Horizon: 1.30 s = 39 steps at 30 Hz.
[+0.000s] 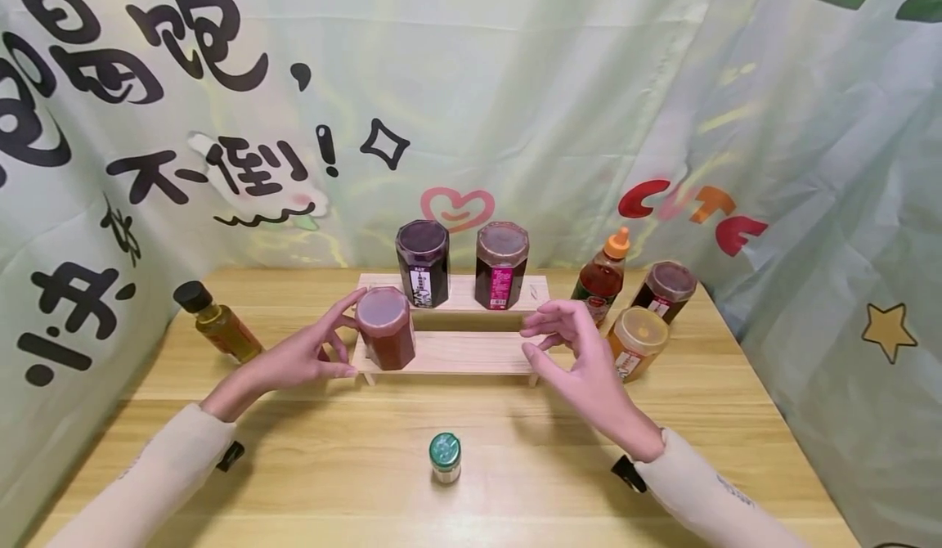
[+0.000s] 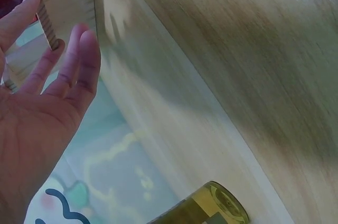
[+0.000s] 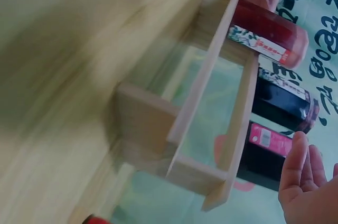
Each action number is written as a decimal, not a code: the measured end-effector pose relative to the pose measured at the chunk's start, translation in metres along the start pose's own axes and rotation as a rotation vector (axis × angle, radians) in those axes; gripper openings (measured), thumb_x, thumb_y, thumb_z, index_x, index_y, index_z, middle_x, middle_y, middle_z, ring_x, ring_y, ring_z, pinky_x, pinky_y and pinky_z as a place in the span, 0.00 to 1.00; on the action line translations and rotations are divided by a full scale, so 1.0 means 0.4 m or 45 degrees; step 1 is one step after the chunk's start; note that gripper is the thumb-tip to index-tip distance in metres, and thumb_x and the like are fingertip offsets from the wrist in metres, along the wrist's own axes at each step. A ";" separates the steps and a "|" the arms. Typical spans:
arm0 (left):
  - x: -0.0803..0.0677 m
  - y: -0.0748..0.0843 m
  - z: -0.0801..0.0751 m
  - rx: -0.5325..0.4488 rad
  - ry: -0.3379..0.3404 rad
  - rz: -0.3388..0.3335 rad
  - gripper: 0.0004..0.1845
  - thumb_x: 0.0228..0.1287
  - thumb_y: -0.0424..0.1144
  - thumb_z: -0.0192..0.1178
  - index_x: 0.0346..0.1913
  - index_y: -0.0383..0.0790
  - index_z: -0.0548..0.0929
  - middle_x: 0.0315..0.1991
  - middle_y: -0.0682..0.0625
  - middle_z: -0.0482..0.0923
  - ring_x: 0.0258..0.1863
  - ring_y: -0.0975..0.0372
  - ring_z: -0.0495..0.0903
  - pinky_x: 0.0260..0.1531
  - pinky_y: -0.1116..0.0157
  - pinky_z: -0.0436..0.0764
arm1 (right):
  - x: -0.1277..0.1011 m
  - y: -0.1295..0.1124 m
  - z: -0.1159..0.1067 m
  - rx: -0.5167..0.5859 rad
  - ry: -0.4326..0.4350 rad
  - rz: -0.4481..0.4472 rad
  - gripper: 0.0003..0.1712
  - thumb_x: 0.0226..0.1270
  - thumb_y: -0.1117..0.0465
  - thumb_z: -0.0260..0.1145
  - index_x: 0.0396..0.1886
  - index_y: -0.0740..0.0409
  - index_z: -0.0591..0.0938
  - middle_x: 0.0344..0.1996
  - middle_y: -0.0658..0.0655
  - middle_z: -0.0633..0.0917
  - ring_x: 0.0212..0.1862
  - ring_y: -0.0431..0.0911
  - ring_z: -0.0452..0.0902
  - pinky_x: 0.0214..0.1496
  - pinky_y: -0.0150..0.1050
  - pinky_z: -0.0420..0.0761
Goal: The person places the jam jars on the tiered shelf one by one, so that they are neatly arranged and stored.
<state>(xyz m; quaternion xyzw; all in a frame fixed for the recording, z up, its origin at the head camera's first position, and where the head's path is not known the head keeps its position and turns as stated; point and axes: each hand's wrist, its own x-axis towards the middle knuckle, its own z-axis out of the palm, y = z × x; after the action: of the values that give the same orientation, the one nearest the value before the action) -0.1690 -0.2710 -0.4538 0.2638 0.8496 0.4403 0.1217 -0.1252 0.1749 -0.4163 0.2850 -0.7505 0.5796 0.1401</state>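
Pale green fabric backdrop (image 1: 552,106) in soft folds behind and beside a wood-grain desk (image 1: 346,474), large black characters (image 1: 235,45) at left, a pink heart (image 1: 458,209) low in the middle, colourful "CUTE" lettering (image 1: 714,203) and a yellow star (image 1: 889,331) at right, pale sheen (image 1: 508,507) along the desk

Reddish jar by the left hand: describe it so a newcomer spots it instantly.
On the table, find the two-step wooden rack. The reddish jar stands at the left end of its lower step, beside the left hand. The upper step's two jars are much darker.
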 end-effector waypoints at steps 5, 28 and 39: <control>-0.002 0.003 0.000 0.007 0.008 0.014 0.66 0.64 0.28 0.79 0.91 0.54 0.43 0.69 0.33 0.77 0.39 0.53 0.84 0.35 0.59 0.86 | -0.027 0.001 -0.053 -0.076 -0.011 0.047 0.31 0.67 0.77 0.76 0.65 0.64 0.74 0.56 0.55 0.86 0.57 0.51 0.85 0.54 0.38 0.85; -0.001 0.005 0.000 0.010 0.002 0.011 0.66 0.64 0.30 0.80 0.91 0.55 0.43 0.68 0.34 0.78 0.38 0.52 0.83 0.31 0.61 0.84 | -0.092 0.034 -0.254 -0.537 0.286 0.173 0.48 0.55 0.75 0.83 0.75 0.65 0.72 0.66 0.62 0.78 0.67 0.36 0.68 0.70 0.29 0.64; -0.002 0.006 -0.001 0.015 0.004 0.009 0.66 0.63 0.30 0.80 0.91 0.54 0.43 0.68 0.34 0.78 0.38 0.52 0.83 0.31 0.60 0.84 | -0.094 0.103 -0.308 -0.472 0.116 0.390 0.59 0.57 0.70 0.85 0.82 0.66 0.58 0.72 0.70 0.70 0.72 0.64 0.67 0.63 0.20 0.63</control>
<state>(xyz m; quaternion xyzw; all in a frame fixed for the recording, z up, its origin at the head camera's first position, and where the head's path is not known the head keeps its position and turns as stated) -0.1678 -0.2705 -0.4516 0.2666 0.8515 0.4361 0.1171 -0.1341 0.3085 -0.4335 0.1110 -0.8714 0.4587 0.1341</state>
